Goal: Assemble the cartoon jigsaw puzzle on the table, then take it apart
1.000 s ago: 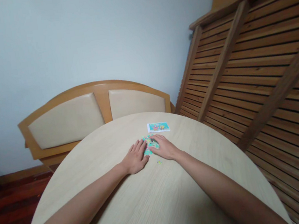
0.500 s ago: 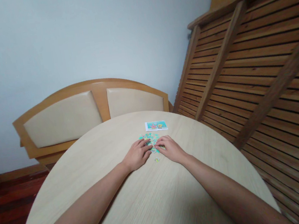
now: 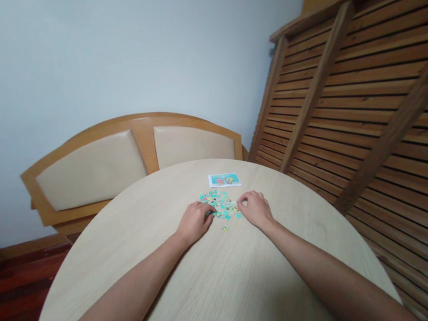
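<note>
A loose heap of small jigsaw puzzle pieces (image 3: 220,202), mostly turquoise with bits of yellow and pink, lies on the round table. My left hand (image 3: 197,221) rests at the heap's left edge, fingers curled inward and fingertips down among the pieces; what they hold, if anything, is hidden. On the heap's right side, my right hand (image 3: 256,209) has thumb and forefinger pinched together beside the outermost pieces. Anything in that pinch is too small to make out. One yellowish puzzle piece (image 3: 225,228) lies apart, nearer to me.
Behind the heap lies a picture card (image 3: 224,180) with a pink and a yellow cartoon figure on turquoise. The pale wooden table (image 3: 203,301) has a curved edge. A padded headboard (image 3: 90,171) stands beyond it, and a slatted wooden panel (image 3: 351,108) leans at the right.
My right hand has moved right, from the heap's middle to its edge. My left hand's fingers have drawn back and curled, uncovering more pieces.
</note>
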The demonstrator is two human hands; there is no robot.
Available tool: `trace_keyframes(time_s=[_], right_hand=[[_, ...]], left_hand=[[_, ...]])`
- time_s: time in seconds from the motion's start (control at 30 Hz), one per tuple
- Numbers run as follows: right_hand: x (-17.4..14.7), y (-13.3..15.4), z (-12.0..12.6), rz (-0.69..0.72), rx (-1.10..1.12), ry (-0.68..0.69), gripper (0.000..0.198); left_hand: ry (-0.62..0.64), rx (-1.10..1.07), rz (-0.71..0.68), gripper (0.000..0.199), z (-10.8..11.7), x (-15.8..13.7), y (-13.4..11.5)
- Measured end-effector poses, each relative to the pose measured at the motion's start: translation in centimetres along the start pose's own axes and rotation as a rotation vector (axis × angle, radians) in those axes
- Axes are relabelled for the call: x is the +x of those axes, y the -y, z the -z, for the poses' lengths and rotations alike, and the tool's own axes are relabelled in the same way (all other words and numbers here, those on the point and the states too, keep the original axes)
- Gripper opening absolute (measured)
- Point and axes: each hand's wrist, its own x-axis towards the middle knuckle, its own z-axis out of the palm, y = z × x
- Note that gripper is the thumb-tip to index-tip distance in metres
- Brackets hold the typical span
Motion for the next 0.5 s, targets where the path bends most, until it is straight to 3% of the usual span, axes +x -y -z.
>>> trace_keyframes(time_s=[0.07,0.27,0.5], right_hand=[[-0.1,0.1,0.0,0.064,0.028,-0.013,0.014],[-1.5,2.5,-0.2,0.523,0.186,0.123,0.025],[-2.4,3.8,0.0,0.628,0.204,0.233,0.03]], left_hand=[[-0.008,-0.02,0.033,0.015,-0.1,0.0,0.1],[-0.038,-0.033,0.127,0.018,-0.1,0.0,0.2],[-0.082,-0.013,0.199,0.02,0.3,0.2,1.0]])
